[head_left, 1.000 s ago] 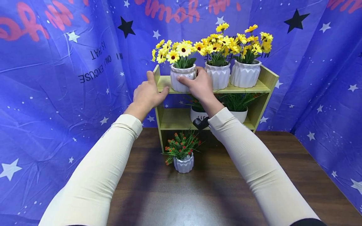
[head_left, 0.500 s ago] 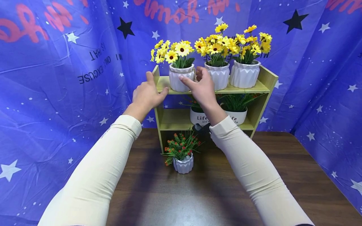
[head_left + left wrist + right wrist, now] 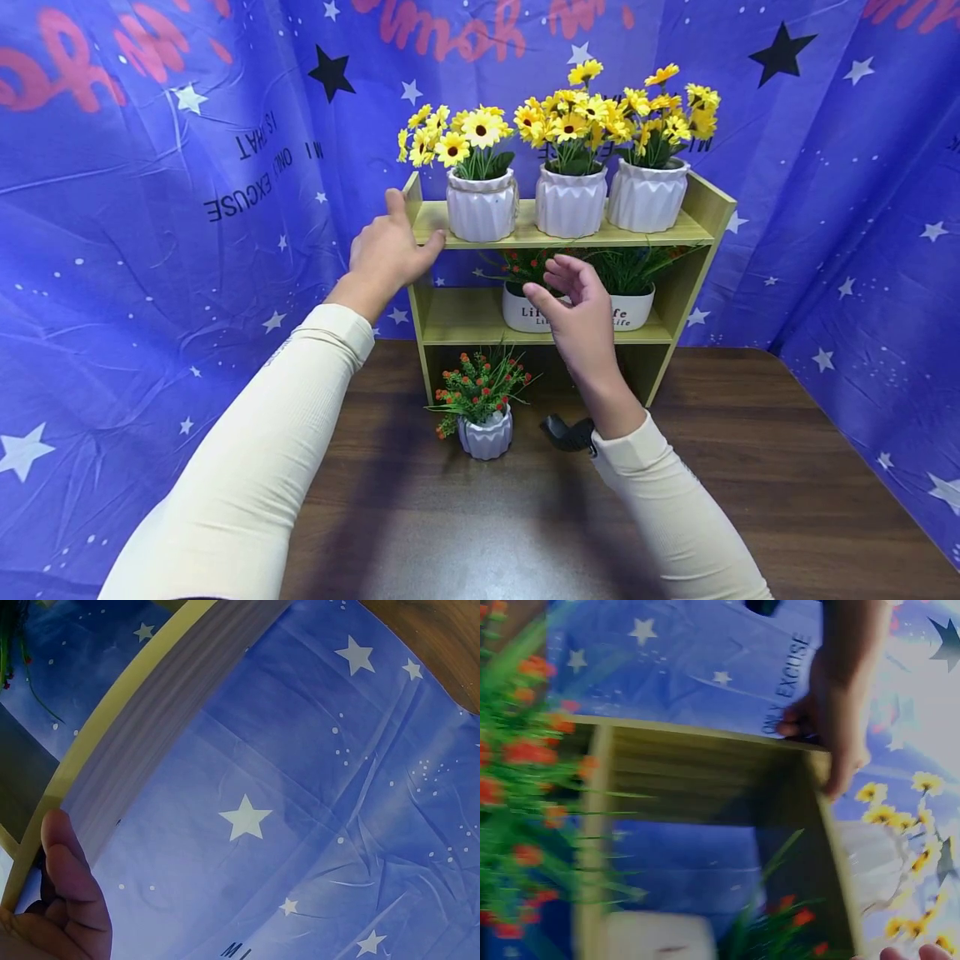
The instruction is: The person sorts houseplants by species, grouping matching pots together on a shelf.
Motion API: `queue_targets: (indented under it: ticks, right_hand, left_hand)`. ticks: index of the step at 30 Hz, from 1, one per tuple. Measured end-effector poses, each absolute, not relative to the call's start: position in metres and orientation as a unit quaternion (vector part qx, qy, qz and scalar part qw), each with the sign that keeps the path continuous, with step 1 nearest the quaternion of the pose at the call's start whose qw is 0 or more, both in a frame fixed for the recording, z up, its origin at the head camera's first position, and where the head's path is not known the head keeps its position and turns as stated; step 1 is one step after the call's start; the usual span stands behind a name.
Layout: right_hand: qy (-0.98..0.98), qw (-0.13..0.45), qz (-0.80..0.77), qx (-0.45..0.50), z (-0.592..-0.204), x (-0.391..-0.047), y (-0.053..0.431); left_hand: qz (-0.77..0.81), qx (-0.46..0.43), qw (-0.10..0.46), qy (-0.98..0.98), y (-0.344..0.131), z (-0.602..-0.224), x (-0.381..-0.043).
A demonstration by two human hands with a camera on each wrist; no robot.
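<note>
My left hand [image 3: 386,254] grips the left side of a light wooden shelf [image 3: 459,321]. In the left wrist view its fingers [image 3: 77,881] curl around the side panel's edge. My right hand [image 3: 587,325], fingers loosely bent and holding nothing, hovers before the middle tier. It partly covers two white oval planters [image 3: 632,310] printed "Life". Along the top board stand three white fluted pots with yellow daisies: one at left [image 3: 482,212], one in the middle [image 3: 572,204], one at right [image 3: 648,200]. The left pot has twine around its neck.
On the dark wooden table [image 3: 450,533], before the shelf's lower left, stands a white pot [image 3: 486,435] with small red-orange flowers. A black wrist mount [image 3: 567,433] projects from the right sleeve. A blue star-patterned curtain [image 3: 187,250] hangs behind and at both sides.
My right hand has let go of the left daisy pot and moved down and right, away from the top board. My left hand has stayed on the shelf side.
</note>
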State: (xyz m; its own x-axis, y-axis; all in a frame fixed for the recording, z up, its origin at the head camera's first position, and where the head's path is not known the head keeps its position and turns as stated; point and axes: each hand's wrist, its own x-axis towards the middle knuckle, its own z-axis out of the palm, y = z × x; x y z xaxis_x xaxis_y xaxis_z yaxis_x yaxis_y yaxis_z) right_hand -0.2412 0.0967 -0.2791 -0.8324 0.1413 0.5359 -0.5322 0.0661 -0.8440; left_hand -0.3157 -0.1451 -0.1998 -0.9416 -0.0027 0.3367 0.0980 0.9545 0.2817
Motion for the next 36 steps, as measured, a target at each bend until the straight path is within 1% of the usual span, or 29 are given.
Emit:
queue_targets:
  ticks: [8,12,17,20,28,31,36]
  right_hand:
    - [-0.662,0.263,0.699,0.055,-0.358,-0.226,0.12]
    - [-0.693,0.245,0.677,0.027,-0.394,-0.222,0.132]
    - [-0.75,0.223,0.622,0.03,-0.43,-0.216,0.138]
    - [-0.774,0.198,0.601,0.032,-0.446,-0.215,0.134]
    - [-0.793,0.095,0.6,0.039,-0.473,-0.217,0.106]
    - [-0.792,0.075,0.604,0.04,-0.482,-0.219,0.095]
    - [-0.785,0.059,0.615,0.052,-0.494,-0.224,0.081]
  left_hand:
    - [-0.144,-0.027,0.168,-0.975,-0.145,-0.199,-0.316]
    - [-0.145,-0.026,0.164,-0.975,-0.145,-0.199,-0.315]
    - [-0.147,-0.03,0.165,-0.975,-0.145,-0.199,-0.315]
    - [-0.148,-0.032,0.169,-0.974,-0.146,-0.199,-0.315]
    - [-0.154,-0.033,0.176,-0.972,-0.147,-0.198,-0.316]
    - [-0.155,-0.035,0.173,-0.972,-0.147,-0.199,-0.316]
    - [-0.151,-0.034,0.171,-0.973,-0.147,-0.199,-0.315]
